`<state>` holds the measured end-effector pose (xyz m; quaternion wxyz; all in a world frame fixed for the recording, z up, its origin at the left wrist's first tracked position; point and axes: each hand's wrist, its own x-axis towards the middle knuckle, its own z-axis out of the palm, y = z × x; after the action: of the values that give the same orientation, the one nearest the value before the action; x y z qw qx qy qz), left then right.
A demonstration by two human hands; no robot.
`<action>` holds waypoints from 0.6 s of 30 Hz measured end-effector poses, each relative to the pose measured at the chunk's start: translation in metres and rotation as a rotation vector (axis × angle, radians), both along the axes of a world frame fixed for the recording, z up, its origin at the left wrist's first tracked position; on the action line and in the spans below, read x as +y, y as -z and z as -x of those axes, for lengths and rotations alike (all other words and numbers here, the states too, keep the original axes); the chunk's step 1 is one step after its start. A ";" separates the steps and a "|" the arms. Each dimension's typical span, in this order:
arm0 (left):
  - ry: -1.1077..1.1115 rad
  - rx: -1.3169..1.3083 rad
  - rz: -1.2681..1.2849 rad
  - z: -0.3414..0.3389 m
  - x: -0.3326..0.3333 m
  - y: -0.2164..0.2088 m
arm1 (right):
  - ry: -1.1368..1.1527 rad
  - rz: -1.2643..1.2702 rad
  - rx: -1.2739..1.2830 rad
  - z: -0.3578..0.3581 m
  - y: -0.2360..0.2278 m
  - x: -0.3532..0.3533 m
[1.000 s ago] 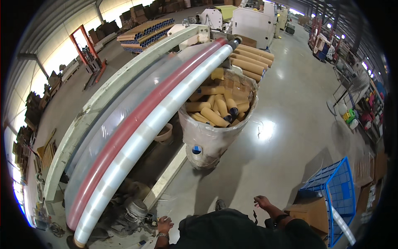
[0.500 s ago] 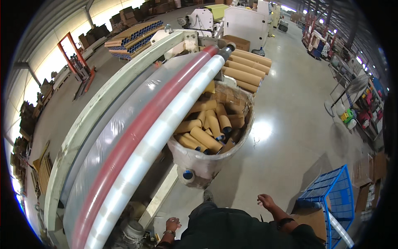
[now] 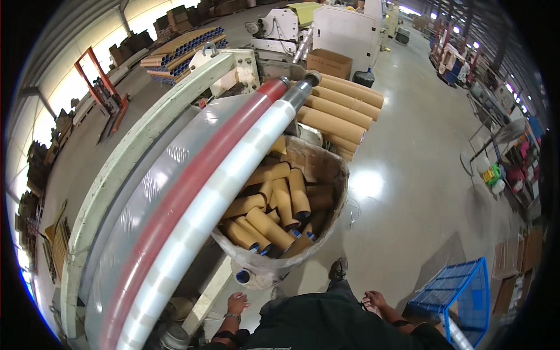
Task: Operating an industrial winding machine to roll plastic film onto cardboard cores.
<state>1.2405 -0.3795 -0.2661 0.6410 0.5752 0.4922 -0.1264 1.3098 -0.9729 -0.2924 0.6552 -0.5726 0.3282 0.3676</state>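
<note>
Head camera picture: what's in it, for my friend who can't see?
A big bin of brown cardboard tubes stands before a person's left hand and right hand. A red roller and a whitish roll slant along the left; a blue basket sits lower right.

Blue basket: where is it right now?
In the head view, the blue basket is at the lower right, on the floor to the right of the person's right hand.

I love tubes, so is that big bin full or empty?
Not empty: brown tubes lie piled inside the bin; how deep, I can't tell.
</note>
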 end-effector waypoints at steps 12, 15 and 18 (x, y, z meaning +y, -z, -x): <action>-0.202 0.043 0.035 -0.047 -0.177 0.010 | -0.426 0.262 -0.277 -0.315 -0.070 -0.089; -0.221 0.100 0.013 -0.084 -0.206 -0.025 | -0.428 0.237 -0.268 -0.374 -0.074 -0.093; -0.267 0.052 0.073 -0.103 -0.218 -0.010 | -0.418 0.220 -0.293 -0.410 -0.084 -0.080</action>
<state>1.3439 -0.5977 -0.2558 0.6595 0.4773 0.5761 -0.0726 1.7199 -1.0529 -0.2079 0.5396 -0.7426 0.1426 0.3702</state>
